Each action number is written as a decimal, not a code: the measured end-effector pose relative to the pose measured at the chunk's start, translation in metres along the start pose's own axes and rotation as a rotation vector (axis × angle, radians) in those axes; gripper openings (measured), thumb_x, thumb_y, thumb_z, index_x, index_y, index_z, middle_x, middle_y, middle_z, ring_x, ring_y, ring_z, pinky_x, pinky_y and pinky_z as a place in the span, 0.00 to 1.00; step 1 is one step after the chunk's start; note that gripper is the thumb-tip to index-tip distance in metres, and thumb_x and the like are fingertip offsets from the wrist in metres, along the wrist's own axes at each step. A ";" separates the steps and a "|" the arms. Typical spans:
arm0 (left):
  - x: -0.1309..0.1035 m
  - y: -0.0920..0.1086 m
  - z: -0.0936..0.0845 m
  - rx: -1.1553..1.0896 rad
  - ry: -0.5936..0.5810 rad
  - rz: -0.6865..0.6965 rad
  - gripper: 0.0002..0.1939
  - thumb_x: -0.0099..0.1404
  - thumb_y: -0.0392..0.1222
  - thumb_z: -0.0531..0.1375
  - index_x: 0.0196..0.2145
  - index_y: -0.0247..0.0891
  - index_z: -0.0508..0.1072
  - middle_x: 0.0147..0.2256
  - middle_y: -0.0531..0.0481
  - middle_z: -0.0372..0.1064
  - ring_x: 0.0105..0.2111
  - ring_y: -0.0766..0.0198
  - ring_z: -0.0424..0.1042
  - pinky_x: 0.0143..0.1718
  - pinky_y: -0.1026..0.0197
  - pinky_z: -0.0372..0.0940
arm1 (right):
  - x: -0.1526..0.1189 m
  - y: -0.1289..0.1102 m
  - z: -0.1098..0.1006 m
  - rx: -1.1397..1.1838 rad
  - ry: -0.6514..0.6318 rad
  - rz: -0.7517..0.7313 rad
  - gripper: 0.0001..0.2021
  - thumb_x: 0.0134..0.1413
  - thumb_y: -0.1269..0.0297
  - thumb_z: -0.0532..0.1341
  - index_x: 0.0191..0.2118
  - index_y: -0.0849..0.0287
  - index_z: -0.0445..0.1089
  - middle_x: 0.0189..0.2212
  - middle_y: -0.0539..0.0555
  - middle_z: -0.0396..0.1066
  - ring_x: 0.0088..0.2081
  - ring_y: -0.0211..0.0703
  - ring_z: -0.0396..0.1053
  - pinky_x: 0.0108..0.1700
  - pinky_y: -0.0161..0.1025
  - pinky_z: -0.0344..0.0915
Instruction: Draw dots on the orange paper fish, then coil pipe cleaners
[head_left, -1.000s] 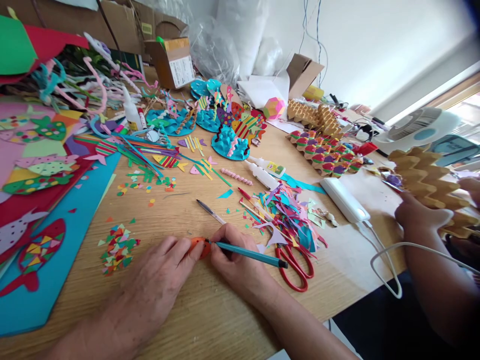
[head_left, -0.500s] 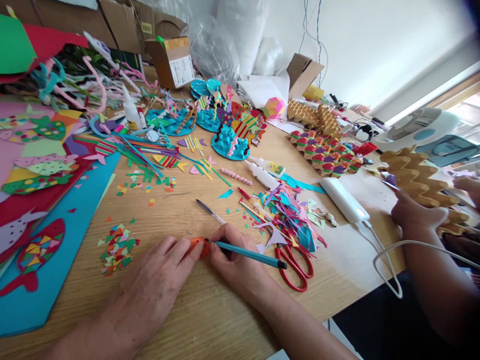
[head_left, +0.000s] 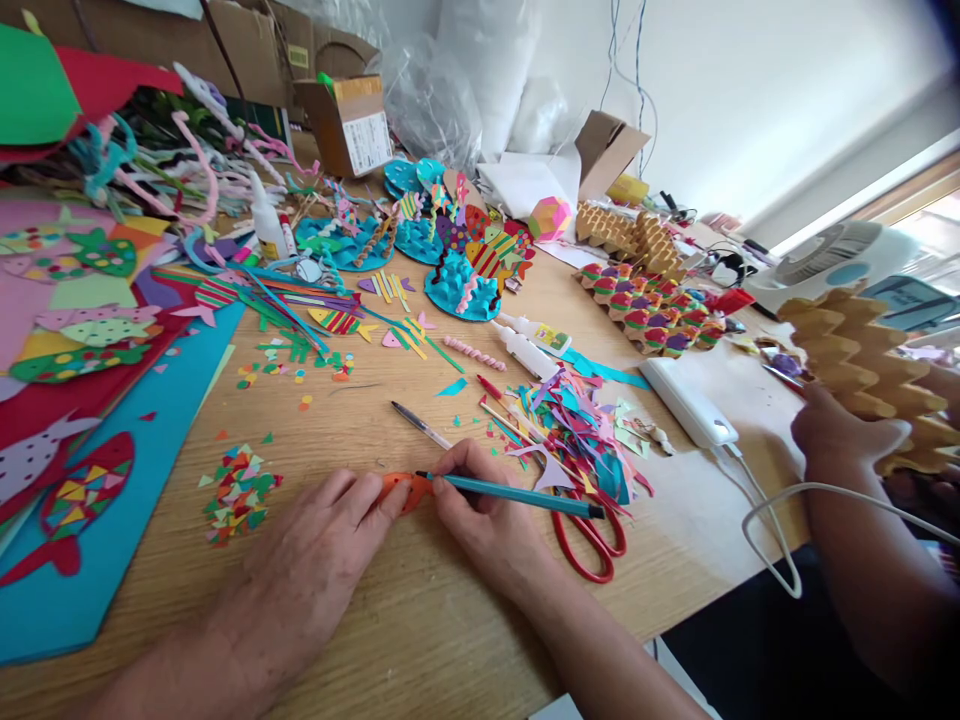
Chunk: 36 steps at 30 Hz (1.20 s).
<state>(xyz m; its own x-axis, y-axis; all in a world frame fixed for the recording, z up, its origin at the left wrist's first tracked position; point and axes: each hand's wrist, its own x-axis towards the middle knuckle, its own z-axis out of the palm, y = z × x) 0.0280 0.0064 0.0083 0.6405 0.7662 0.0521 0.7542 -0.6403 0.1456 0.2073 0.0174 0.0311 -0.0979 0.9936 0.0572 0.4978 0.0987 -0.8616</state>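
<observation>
The right hand's (head_left: 487, 520) grip is pinched around a teal marker (head_left: 517, 492), thumb and fingers close to its dark tip; the tip is at the orange piece (head_left: 405, 490), though whether it touches or hangs just above I cannot tell. The left hand (head_left: 322, 550) lies low with its fingers close together over the orange piece; whether that grip pinches an edge or only presses down is hidden; the orange piece, marked with dark dots, lies on the worktop (head_left: 450, 620) between the two hands, partly covered by the left fingers.

At the back stands a cardboard box (head_left: 345, 125), something bright green showing at its open top; further right, a second box (head_left: 611, 150) has its flaps raised, its inside out of sight; clear plastic bags (head_left: 431, 100) bulge between them; a white glue bottle (head_left: 265, 215) stands upright at the left, its contents unclear.

Red-handled scissors (head_left: 589, 555) lie just right of the right hand, the marker's rear end crossing over a handle in this view; a heap of paper scraps (head_left: 581, 425) partly covers the blades; a dark-tipped pen (head_left: 420, 425) lies just beyond the right hand; small triangular clippings (head_left: 240, 490) are piled beyond the left hand; at the far right another person's hand (head_left: 844, 430) is beside a brown egg tray (head_left: 855, 360), well apart from the orange piece.
</observation>
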 end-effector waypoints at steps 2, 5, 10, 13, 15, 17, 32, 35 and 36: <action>-0.001 -0.001 0.001 -0.004 0.012 0.001 0.26 0.60 0.23 0.47 0.55 0.37 0.62 0.41 0.46 0.66 0.39 0.56 0.63 0.38 0.52 0.64 | 0.000 -0.001 -0.001 -0.019 -0.010 -0.023 0.03 0.47 0.72 0.54 0.27 0.58 0.60 0.19 0.45 0.60 0.20 0.33 0.56 0.22 0.29 0.52; 0.000 -0.002 0.001 -0.015 0.011 0.011 0.26 0.60 0.24 0.47 0.55 0.36 0.62 0.42 0.46 0.67 0.39 0.56 0.63 0.39 0.53 0.64 | -0.001 -0.003 -0.002 -0.058 -0.024 -0.037 0.04 0.48 0.73 0.54 0.27 0.58 0.61 0.19 0.45 0.61 0.21 0.33 0.58 0.23 0.29 0.53; 0.002 -0.002 -0.002 -0.022 -0.002 0.009 0.26 0.60 0.24 0.47 0.54 0.36 0.63 0.41 0.45 0.68 0.39 0.55 0.64 0.38 0.52 0.65 | -0.002 -0.005 -0.002 -0.101 -0.045 -0.041 0.04 0.49 0.73 0.54 0.27 0.58 0.62 0.18 0.45 0.61 0.20 0.33 0.58 0.23 0.29 0.54; 0.004 -0.001 -0.005 -0.019 -0.007 -0.003 0.26 0.60 0.24 0.47 0.54 0.37 0.64 0.41 0.46 0.68 0.39 0.56 0.65 0.39 0.54 0.65 | -0.002 -0.004 0.000 -0.128 -0.027 -0.046 0.04 0.48 0.73 0.54 0.26 0.58 0.62 0.17 0.45 0.61 0.20 0.33 0.58 0.24 0.29 0.54; 0.005 -0.001 -0.007 -0.018 -0.014 -0.002 0.26 0.60 0.23 0.47 0.53 0.37 0.64 0.41 0.46 0.69 0.38 0.56 0.66 0.39 0.54 0.65 | -0.001 -0.002 0.001 -0.146 -0.005 -0.038 0.04 0.45 0.73 0.55 0.25 0.57 0.61 0.17 0.45 0.61 0.20 0.33 0.58 0.24 0.30 0.55; 0.006 -0.001 -0.008 -0.023 -0.014 0.000 0.25 0.60 0.23 0.47 0.53 0.37 0.65 0.40 0.46 0.69 0.38 0.57 0.66 0.38 0.55 0.66 | 0.000 -0.001 0.003 -0.153 0.003 -0.033 0.04 0.44 0.73 0.55 0.24 0.57 0.61 0.17 0.45 0.62 0.20 0.33 0.58 0.23 0.30 0.55; 0.005 0.001 -0.006 -0.021 -0.013 -0.008 0.25 0.61 0.24 0.46 0.54 0.35 0.64 0.40 0.45 0.68 0.38 0.56 0.65 0.39 0.53 0.65 | 0.001 -0.001 0.005 -0.172 -0.005 -0.051 0.04 0.44 0.72 0.54 0.24 0.58 0.61 0.17 0.46 0.62 0.19 0.33 0.58 0.23 0.29 0.54; 0.005 0.000 -0.007 -0.014 -0.010 0.009 0.24 0.61 0.24 0.46 0.53 0.34 0.64 0.40 0.45 0.68 0.37 0.55 0.65 0.38 0.52 0.65 | 0.001 -0.002 0.005 -0.177 -0.011 -0.042 0.03 0.44 0.72 0.54 0.24 0.57 0.61 0.17 0.46 0.62 0.19 0.33 0.58 0.23 0.29 0.55; 0.005 0.000 -0.006 -0.013 -0.004 0.014 0.24 0.61 0.24 0.46 0.53 0.34 0.64 0.40 0.44 0.68 0.37 0.55 0.65 0.37 0.52 0.65 | 0.001 -0.002 0.005 -0.180 -0.018 -0.038 0.04 0.44 0.72 0.54 0.24 0.57 0.61 0.17 0.46 0.62 0.19 0.33 0.58 0.23 0.29 0.54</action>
<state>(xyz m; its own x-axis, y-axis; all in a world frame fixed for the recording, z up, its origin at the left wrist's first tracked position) 0.0305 0.0105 0.0144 0.6515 0.7570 0.0498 0.7433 -0.6501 0.1577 0.2018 0.0180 0.0303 -0.1335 0.9880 0.0775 0.6395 0.1457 -0.7549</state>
